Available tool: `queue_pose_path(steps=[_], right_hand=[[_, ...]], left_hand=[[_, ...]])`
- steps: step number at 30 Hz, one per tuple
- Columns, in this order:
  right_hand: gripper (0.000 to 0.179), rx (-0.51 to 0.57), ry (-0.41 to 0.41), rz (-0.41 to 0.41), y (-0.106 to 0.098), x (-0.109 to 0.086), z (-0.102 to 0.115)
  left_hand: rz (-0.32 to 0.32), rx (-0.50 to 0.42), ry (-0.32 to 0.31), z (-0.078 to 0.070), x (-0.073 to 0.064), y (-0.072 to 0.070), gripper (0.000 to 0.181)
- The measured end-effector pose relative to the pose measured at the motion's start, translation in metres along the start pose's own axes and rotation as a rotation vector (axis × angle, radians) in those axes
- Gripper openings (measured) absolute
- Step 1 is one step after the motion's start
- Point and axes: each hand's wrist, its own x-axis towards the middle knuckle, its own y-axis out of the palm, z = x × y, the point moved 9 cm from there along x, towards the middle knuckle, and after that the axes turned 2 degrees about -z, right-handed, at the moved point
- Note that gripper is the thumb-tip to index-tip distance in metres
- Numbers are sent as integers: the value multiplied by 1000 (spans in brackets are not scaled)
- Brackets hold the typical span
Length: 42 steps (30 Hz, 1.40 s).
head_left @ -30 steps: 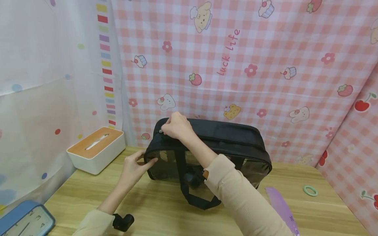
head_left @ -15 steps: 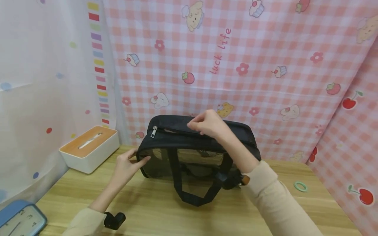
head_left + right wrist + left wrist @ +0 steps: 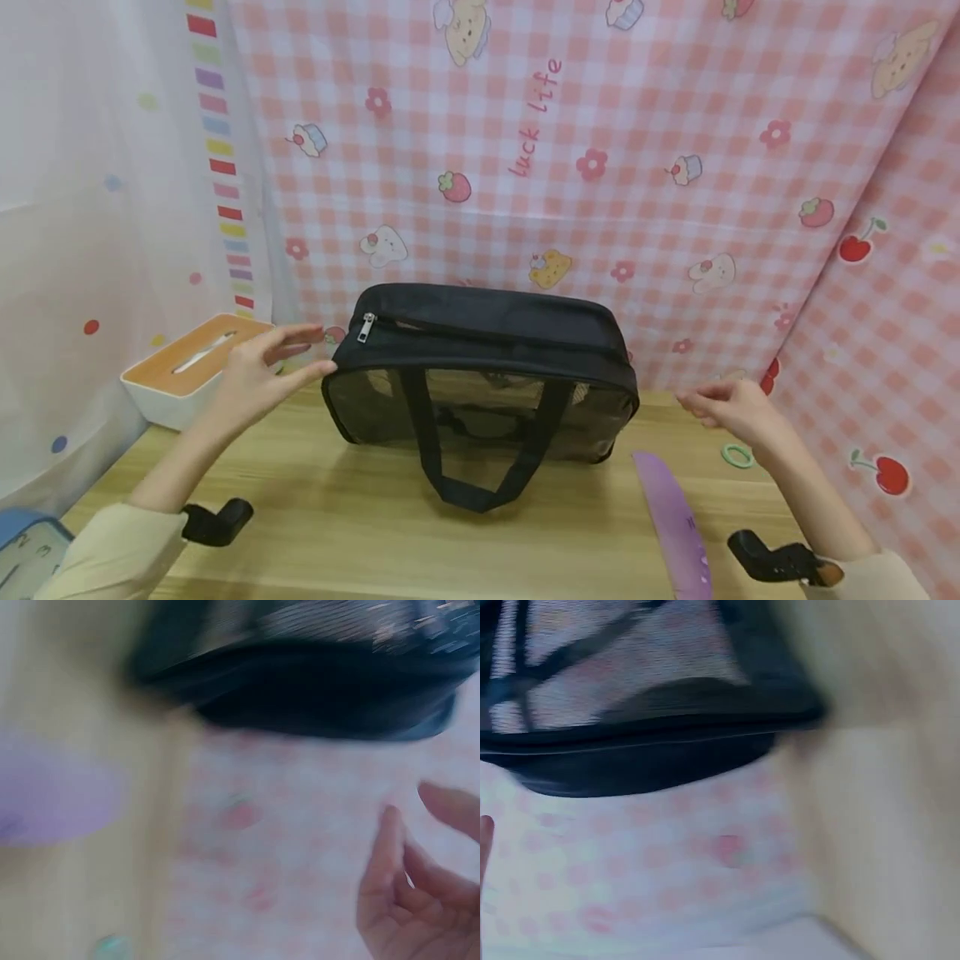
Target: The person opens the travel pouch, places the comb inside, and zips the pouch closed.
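A black bag (image 3: 480,333) with see-through panels stands upright on the wooden table, its strap handle (image 3: 476,496) hanging down in front. On its top, the metal zipper pull (image 3: 366,327) sits at the left end, and a narrow gap shows along the zipper line beside it. My left hand (image 3: 258,375) hovers at the bag's upper left corner, fingers spread and holding nothing; one fingertip (image 3: 485,832) shows in the left wrist view. Off the bag's right side, my right hand (image 3: 738,408) hangs in the air with loosely bent fingers, thumb apart and nothing between them in the right wrist view.
A white tissue box (image 3: 161,404) with a wood-coloured lid stands at the back left, partly behind my left hand. A blue clock (image 3: 30,521) is at the left edge. Right of the bag lie a flat purple piece (image 3: 671,521) and a light green ring (image 3: 737,456).
My right hand has left the zipper pull and swung right, past the bag's end. My left hand has let go of the bag's left side and lifted away. The head view has turned slightly right.
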Motion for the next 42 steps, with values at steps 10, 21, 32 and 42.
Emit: queue_pose_path(steps=[10,21,32,42], right_hand=[[56,-290,246,368,80,-41,-107],[48,-389,333,435,110,-59,-118],[40,-227,322,291,91,-50,-128],[25,69,185,64,39,-25,-113]], left_hand=[[592,213,190,-99,84,86,17],[1050,471,85,-106,100,167,52],[1225,745,43,-84,92,178,84],[1280,826,21,-75,86,182,90]])
